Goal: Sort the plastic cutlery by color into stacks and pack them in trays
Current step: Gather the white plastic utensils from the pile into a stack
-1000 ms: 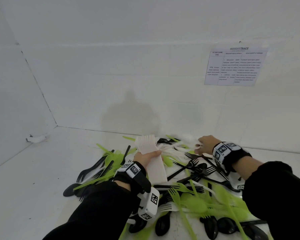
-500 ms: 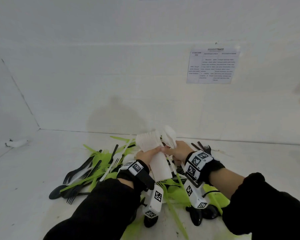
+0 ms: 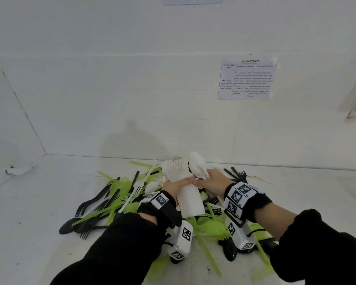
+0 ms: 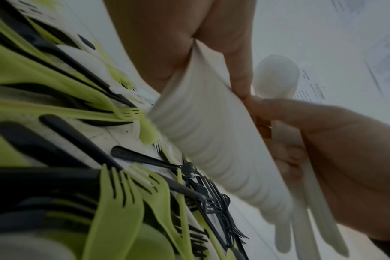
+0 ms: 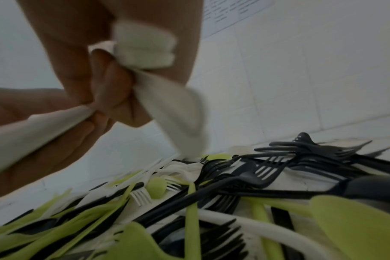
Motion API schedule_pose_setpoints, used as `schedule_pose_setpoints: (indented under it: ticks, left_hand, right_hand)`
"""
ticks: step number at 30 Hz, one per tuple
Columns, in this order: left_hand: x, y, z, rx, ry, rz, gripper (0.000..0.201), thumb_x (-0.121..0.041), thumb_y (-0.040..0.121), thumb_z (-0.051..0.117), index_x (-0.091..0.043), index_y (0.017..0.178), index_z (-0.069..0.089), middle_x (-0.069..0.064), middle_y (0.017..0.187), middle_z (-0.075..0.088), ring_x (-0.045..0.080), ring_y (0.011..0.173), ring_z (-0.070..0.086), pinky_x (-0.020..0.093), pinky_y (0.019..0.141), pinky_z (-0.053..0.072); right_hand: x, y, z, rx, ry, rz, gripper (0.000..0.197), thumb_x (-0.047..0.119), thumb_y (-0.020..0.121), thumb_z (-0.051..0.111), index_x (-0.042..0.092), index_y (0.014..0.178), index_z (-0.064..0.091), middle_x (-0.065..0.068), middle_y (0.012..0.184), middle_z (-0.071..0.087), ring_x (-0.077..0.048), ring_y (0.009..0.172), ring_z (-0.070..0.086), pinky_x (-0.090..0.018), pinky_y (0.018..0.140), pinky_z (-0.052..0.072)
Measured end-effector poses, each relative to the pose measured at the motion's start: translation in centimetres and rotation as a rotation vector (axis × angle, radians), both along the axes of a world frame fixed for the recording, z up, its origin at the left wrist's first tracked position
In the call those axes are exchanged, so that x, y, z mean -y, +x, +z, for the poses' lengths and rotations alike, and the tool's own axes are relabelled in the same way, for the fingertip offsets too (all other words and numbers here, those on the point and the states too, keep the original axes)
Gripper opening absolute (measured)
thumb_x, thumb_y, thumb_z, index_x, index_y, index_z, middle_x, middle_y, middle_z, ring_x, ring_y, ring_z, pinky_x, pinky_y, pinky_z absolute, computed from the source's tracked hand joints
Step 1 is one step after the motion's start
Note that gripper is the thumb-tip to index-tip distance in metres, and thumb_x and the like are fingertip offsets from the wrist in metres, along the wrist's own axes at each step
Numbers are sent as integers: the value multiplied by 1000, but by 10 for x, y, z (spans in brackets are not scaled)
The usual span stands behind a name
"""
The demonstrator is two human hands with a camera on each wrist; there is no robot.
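Item one: my left hand (image 3: 176,185) is wrapped around a thick stack of white forks (image 3: 186,194), held upright above the pile with the tines at the top and the handles fanning out below my wrist. From the left wrist view the stack (image 4: 214,140) shows as a ribbed column of nested handles, my fingers (image 4: 236,70) curled over its edge. Item two: my right hand (image 3: 211,183) is clamped on a small bunch of white spoons (image 3: 197,166), bowls up, just beside the fork stack; the two hands touch at the fingertips. In the right wrist view the spoon handles (image 5: 145,47) sit tight in my fist. Item three: the loose mixed cutlery (image 3: 119,202) lies on the white worktop (image 3: 39,223) directly beneath and around both hands, green, black and white pieces crossing each other. Green forks (image 4: 114,202) and black forks (image 5: 267,168) lie tangled there, with a few white forks (image 5: 142,197) among them. A black spoon (image 3: 67,228) sits at the left edge of the pile. Item four: a printed sheet (image 3: 247,80) is stuck on the back wall, well apart from the cutlery; its text is too small to read.
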State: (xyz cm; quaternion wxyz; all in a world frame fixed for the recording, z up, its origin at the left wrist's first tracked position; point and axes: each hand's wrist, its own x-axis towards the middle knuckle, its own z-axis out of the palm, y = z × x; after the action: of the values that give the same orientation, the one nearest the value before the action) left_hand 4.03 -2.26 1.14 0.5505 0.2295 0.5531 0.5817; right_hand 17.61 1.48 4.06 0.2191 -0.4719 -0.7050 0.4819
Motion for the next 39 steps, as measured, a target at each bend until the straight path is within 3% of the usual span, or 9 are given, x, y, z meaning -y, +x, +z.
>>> schedule_pose_setpoints:
  ticks: [3,11,15,20,23,27,34,36,39]
  left_hand:
    - [0,0,-1,-47,-17,2,45,-5,68,80,0,108,59,21,107,65,32,87,63,47,83,53]
    - [0,10,3,-22,-30,-11,38,-8,63,83,-4,96,64,21,103,68,35,93,66,53,87,52]
    - [-7,8,-8,-11,-41,17,87,-26,31,91,-3,109,62,18,101,70,35,92,68,55,85,53]
    - [2,12,3,-1,-32,-16,43,-10,69,81,-3,106,61,18,104,67,34,95,65,48,87,52]
    - [-2,11,-2,-65,-25,-17,66,-27,51,90,-5,108,64,15,103,70,32,96,67,50,88,52]
    - [-14,5,-16,-175,-58,-30,95,-43,22,86,-9,108,64,12,103,70,31,94,67,50,86,54]
    - [-1,10,4,-169,-72,-21,67,-26,52,87,-5,110,61,14,105,67,31,97,65,47,87,53]
    - [-2,11,3,-157,-57,-33,76,-31,42,88,-7,110,62,14,106,68,31,97,66,48,89,53]
    - [-1,11,0,-94,-24,-68,63,-23,57,88,-3,111,62,19,110,67,33,99,65,50,91,51]
  right_hand:
    - [-1,-1,1,-198,-187,-98,11,1,88,47,12,87,46,-3,65,39,-12,46,32,-20,39,27]
    - [-5,-7,-6,-212,-82,-203,7,7,91,54,5,85,51,-7,63,53,-17,53,52,-29,56,51]
    - [-4,-10,-11,-144,-36,-201,14,16,91,54,4,86,57,-12,83,62,-26,78,61,-44,84,51]
    - [0,-15,-11,-242,-154,-217,16,14,93,51,3,100,61,-19,106,65,-35,101,63,-50,94,49]
    - [0,-14,-12,-342,-206,-264,13,5,93,49,8,88,60,-15,92,63,-30,86,62,-44,86,52]
    - [-1,-6,-14,-377,-188,-308,19,-1,93,46,10,77,47,-9,65,53,-12,45,49,-20,41,44]
    - [-2,-5,-17,-241,-55,-304,17,13,92,53,21,77,53,0,74,60,-17,67,55,-40,76,49]
    - [0,-6,-21,-197,-14,-321,16,18,88,60,24,74,55,-1,76,60,-25,80,60,-41,85,49]
    - [5,-8,-22,-227,-26,-334,20,23,89,58,16,71,56,-7,73,59,-27,73,59,-38,73,49]
